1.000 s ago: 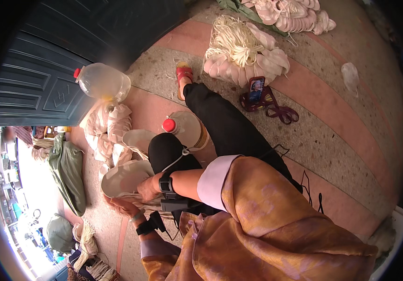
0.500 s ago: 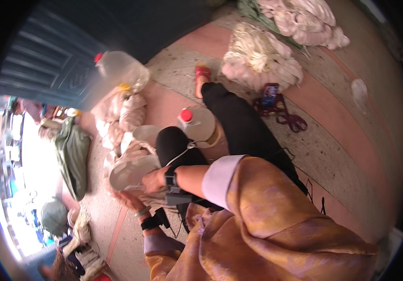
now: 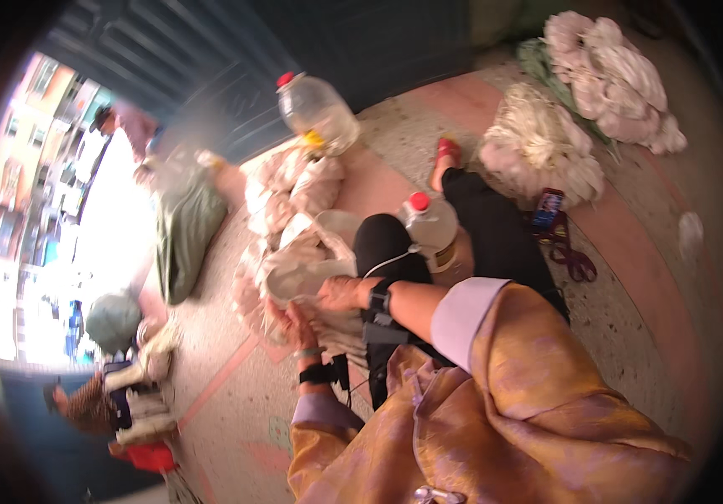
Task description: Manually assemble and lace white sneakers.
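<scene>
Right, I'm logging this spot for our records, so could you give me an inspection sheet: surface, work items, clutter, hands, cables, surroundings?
Surface: pink-banded speckled floor.
Work items: pale cup-shaped piece, open side up; material unclear.
Clutter: red-capped clear jug near the door; second red-capped jug beside the knee; phone by a pale bundle.
Hands: left hand at the piece's near edge, right hand at its right edge; exact finger grip unclear.
Cables: white cord across the black-trousered knee.
Surroundings: dark door; bright opening at left, person there.
</scene>
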The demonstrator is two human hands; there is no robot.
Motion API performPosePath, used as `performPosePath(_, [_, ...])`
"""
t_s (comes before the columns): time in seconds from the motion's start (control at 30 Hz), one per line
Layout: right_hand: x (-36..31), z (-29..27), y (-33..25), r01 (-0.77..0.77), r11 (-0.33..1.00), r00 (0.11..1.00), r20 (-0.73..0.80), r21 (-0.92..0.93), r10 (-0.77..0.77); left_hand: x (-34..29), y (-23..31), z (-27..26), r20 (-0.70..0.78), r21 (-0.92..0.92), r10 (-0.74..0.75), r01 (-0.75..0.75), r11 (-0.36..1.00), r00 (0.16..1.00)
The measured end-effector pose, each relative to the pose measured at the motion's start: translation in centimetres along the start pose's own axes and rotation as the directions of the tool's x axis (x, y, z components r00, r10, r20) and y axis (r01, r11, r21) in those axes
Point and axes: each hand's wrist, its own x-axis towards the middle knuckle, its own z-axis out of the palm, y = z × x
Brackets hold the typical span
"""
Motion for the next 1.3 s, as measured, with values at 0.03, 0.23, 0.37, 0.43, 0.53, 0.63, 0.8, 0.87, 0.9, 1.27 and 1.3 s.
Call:
performPosePath(0.03, [0.5, 0.4, 0.7, -0.064, 0.998, 0.997, 0.034, -0.015, 0.065, 0.6, -1.3, -0.1, -0.023, 0.205, 0.185, -0.176, 0.963, 0.983])
performPosePath(0.23, [0.3, 0.1, 0.7, 0.170, 0.873, 0.985, 0.082, -0.457, -0.149, 0.1, -1.1, -0.2, 0.052, 0.090, 0.232, -0.236, 0.968, 0.971])
performPosePath(0.37, [-0.2, -0.1, 0.6, 0.234, 0.661, 0.963, 0.075, -0.713, -0.260, 0.1, -0.1, 0.7, 0.081, 0.088, 0.264, -0.270, 0.959, 0.961])
performPosePath(0.43, [-0.5, -0.5, -0.9, 0.160, 0.852, 0.980, -0.022, -0.499, -0.197, 0.0, -0.3, -0.3, 0.061, 0.193, 0.235, -0.242, 0.951, 0.970])
performPosePath(0.53, [-0.8, -0.2, 0.5, 0.141, 0.907, 0.953, -0.195, -0.396, -0.233, 0.0, 1.4, 1.4, 0.076, 0.172, 0.089, -0.101, 0.980, 0.993])
performPosePath(0.63, [-1.4, -0.9, 0.9, 0.140, 0.837, 0.856, -0.361, -0.529, -0.371, 1.1, 0.5, 1.6, 0.141, 0.137, 0.273, -0.291, 0.947, 0.952])
performPosePath(0.8, [-3.3, -2.2, -2.5, -0.033, 0.999, 0.898, -0.440, -0.018, 0.022, 2.0, -0.2, 0.5, 0.061, 0.106, 0.273, -0.278, 0.955, 0.960])
performPosePath(0.87, [-4.0, -2.8, -3.6, 0.007, 0.999, 0.899, -0.437, 0.043, 0.012, 2.2, -0.6, 0.1, 0.024, -0.039, 0.135, -0.134, 0.990, 0.991])
performPosePath(0.9, [-4.4, -3.5, -4.0, 0.035, 0.999, 0.898, -0.437, -0.030, -0.044, 2.0, 0.1, 0.6, 0.035, -0.043, 0.121, -0.119, 0.992, 0.992])
performPosePath(1.27, [-4.4, -2.8, -2.2, -0.005, 0.992, 0.915, -0.400, -0.127, -0.047, 2.6, 0.3, 2.5, 0.015, -0.017, -0.014, 0.015, 1.000, 1.000])
performPosePath(1.3, [-4.3, -2.8, -2.2, -0.023, 0.998, 0.903, -0.430, -0.052, -0.002, 2.7, -0.2, 2.3, 0.022, -0.015, -0.017, 0.017, 1.000, 1.000])
